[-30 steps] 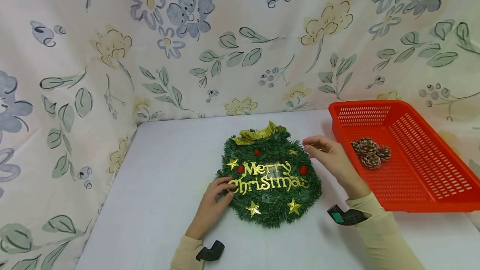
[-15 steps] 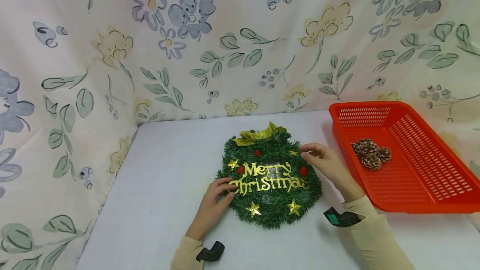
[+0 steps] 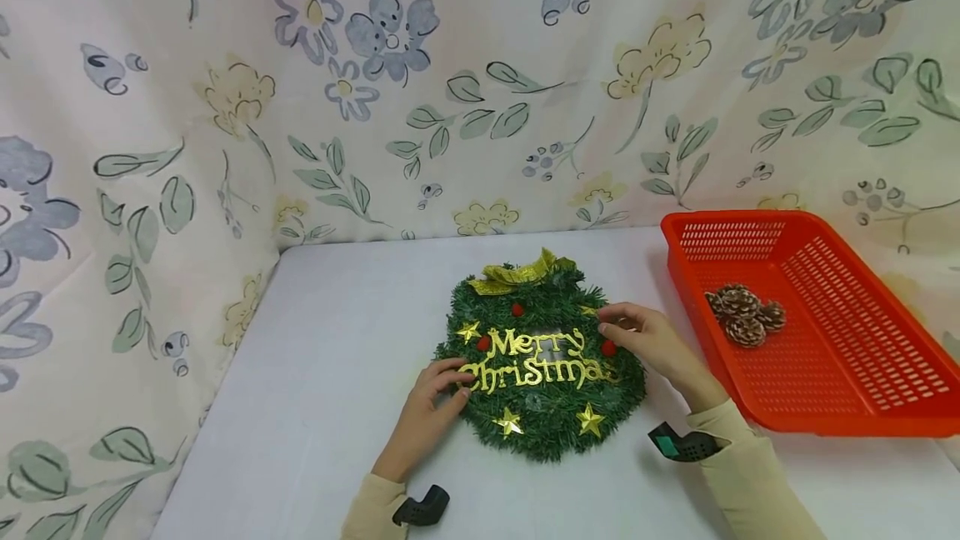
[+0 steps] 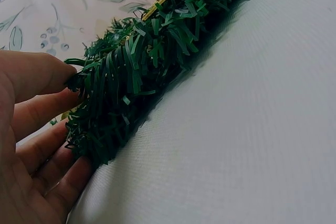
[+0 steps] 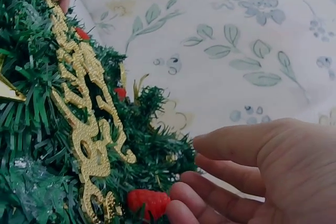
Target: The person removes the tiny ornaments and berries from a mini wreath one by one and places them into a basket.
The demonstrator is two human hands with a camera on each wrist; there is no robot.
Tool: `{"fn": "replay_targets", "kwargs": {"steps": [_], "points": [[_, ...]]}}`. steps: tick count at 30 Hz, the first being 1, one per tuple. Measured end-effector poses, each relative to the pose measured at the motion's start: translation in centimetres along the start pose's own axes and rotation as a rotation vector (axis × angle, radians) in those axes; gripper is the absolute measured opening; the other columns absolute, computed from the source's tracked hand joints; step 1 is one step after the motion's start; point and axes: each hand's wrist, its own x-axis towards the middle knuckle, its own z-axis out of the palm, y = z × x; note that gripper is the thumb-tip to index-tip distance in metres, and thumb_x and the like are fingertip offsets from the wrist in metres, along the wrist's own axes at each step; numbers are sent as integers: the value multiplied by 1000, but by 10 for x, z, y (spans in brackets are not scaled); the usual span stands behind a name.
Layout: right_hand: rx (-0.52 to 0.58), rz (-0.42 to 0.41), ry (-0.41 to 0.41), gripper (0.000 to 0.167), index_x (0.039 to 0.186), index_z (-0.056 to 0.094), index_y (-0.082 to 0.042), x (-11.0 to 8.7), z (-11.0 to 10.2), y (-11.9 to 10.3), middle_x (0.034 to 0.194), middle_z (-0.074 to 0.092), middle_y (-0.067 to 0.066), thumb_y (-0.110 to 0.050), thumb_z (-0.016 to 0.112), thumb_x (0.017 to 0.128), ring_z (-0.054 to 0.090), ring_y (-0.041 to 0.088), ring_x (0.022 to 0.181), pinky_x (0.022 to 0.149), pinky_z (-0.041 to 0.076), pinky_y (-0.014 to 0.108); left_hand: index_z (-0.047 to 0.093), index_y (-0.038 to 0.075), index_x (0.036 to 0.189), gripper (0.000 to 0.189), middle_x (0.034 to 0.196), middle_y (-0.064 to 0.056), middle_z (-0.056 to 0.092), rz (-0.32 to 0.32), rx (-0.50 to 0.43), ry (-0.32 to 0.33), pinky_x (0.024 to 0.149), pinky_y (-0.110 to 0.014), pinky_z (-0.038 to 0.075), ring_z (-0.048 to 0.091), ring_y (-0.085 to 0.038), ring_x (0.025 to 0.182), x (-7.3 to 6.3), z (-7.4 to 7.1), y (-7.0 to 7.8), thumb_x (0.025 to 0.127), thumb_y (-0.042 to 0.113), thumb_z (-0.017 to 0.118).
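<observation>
A green tinsel wreath [image 3: 540, 407] lies on the white table, with gold "Merry Christmas" lettering [image 3: 536, 344], gold stars, small red berries and a gold bow [image 3: 517, 275] at its top. My left hand [image 3: 423, 419] rests against its left edge; in the left wrist view the relaxed fingers [image 4: 37, 148] touch the tinsel. At the wreath's upper right is my right hand [image 3: 652, 344], its fingertips beside a gold star [image 3: 588, 310] and a red berry [image 3: 609, 347]. In the right wrist view its thumb and loosely bent fingers reach the tinsel edge beside the red berry [image 5: 149, 203], with nothing visibly held.
A red perforated plastic basket [image 3: 832, 419] stands at the right, close to my right forearm. Several pinecones [image 3: 742, 311] lie inside it. Floral cloth [image 3: 480, 90] hangs behind and to the left of the white table [image 3: 322, 340].
My right hand has moved slightly left and nearer, from the wreath's outer right edge to over it by the star. The left hand and the wreath have stayed put.
</observation>
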Motion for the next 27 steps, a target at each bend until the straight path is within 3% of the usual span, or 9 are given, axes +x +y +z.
{"fn": "replay_targets", "kwargs": {"steps": [8,16,27], "points": [[-65,-29,-8,32,126,66,1,0,0,4,114,71,19,-16,67,99,64,19,93,74,54,27,70,28,123,22,151,4,50,-11,-3,-19,105,-43,45,45,-21,142,3,0,-1,102,25,64],[-102,-8,-35,30,124,67,2,0,1,8,113,70,20,-11,66,97,67,27,99,80,55,25,70,27,123,22,151,2,50,-5,-4,-22,105,-45,45,44,-25,142,0,-1,-2,102,27,64],[-115,-47,-146,26,122,66,3,-1,-2,11,113,69,19,-3,63,97,66,27,102,82,55,22,70,26,124,23,151,2,50,-16,-3,-23,106,-44,45,43,-25,144,1,0,0,102,27,63]]}}
